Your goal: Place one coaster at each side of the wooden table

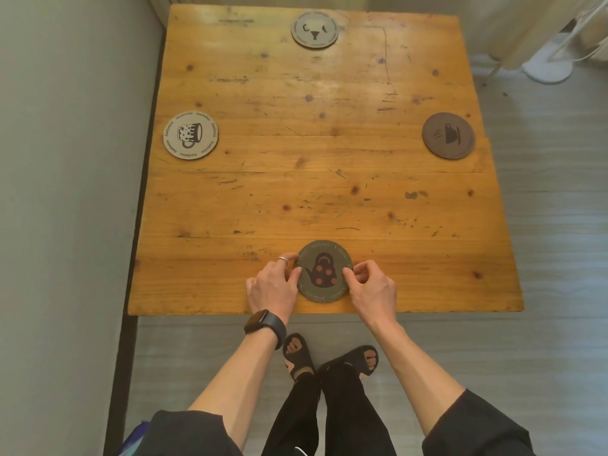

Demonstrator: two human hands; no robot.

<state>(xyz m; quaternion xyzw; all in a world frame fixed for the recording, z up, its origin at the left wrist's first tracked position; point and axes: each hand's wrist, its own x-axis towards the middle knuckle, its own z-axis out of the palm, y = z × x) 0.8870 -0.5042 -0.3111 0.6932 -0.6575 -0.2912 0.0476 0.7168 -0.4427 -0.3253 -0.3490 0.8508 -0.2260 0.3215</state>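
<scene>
Black sleeves and bare forearms reach up from the bottom of the head view, with sandalled feet on the grey floor below the worktop's near edge. Both hands meet at the green coaster, which lies flat on the wood just inside that near edge, roughly centred along it. The left hand, with a ring on one finger and a dark watch on the wrist, pinches the coaster's left rim; the right hand pinches the right rim. Each hand is narrowed to a fingertip hold on the disc, thumbs resting on top. The coaster sits squarely between the two hands, so neither is nearer. Being round, it has no long axis; only its printed teapot gives it a direction, spout pointing toward the left hand.

Three other coasters already lie on the worktop, well apart from one another: a pale grey one with a mug print near the left edge, a grey one with a dark motif near the far edge, and a brown one with a steaming cup near the right edge.

All four discs look thin, matte and stiff, perhaps felt or leather-like, with lettering round the rims of at least two. The worktop is planked pine, orange-varnished, knotted and scratched, with dark stains.

I judge the task nearly done: this last coaster likely needs only a small turn or nudge, then release.
</scene>
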